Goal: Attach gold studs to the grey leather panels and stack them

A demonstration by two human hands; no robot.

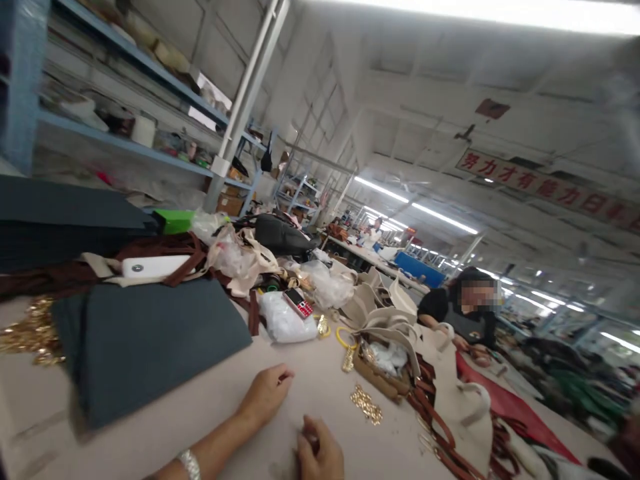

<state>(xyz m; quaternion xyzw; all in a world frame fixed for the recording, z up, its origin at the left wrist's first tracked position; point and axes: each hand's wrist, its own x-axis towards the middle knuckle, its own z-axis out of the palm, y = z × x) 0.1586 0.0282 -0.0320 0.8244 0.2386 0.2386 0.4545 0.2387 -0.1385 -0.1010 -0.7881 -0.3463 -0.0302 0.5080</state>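
My left hand is above the pale tabletop, fingers curled in and pressed together. A silvery band circles that wrist. My right hand is close by at the lower edge of the view, its fingers bent toward the thumb. Whatever either hand may hold is too small or hidden to make out. To the right lies a loose pile of small gold metal pieces. A stack of dark grey-green sheets lies left of my hands. Beyond them is a white plastic-wrapped bundle bearing a red-keyed phone.
A brown open box holds clear plastic. Beige bag parts with brown straps cover the right side. More gold pieces lie far left, near a white phone. Across the table a person leans over red material.
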